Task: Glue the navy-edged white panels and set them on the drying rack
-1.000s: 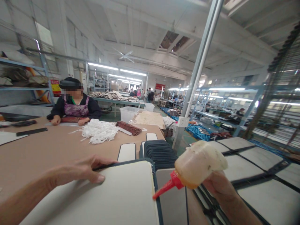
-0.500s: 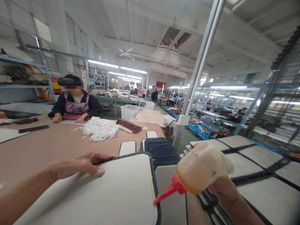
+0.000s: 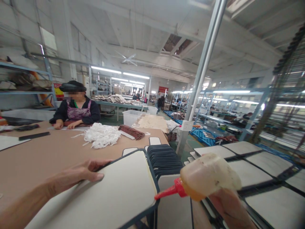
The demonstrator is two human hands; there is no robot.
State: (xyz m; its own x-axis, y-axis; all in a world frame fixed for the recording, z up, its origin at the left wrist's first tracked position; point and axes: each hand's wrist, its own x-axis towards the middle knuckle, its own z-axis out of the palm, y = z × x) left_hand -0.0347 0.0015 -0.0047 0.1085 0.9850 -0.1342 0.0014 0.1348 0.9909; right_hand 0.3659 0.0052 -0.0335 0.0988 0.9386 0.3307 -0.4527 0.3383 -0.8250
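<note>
Clock centred on the white panel [image 3: 111,187], which lies before us, tilted. At 3 o'clock our right grip [image 3: 225,198] is wrapped under a cloudy bottle [image 3: 209,176], fingers mostly hidden; squeeze pressure we cannot tell. The red nozzle [image 3: 169,191] points at the panel's corner, its tip at the inner side of the dark border [image 3: 143,212]; contact uncertain. A pale yellowish line [image 3: 150,174] shows along that side. Our judgement: the corner wants a slower tip, light even pressure and a nozzle angle kept low, so nothing pools or strays onto the white. At 11 o'clock our left grip [image 3: 89,170] pinches the panel's edge, thumb on top; best held firm, clear of the line. Beyond, at 2 o'clock, a dark-edged stack [image 3: 164,159]; at 12, white strips [image 3: 101,135] on the worktop [image 3: 59,149].
</note>
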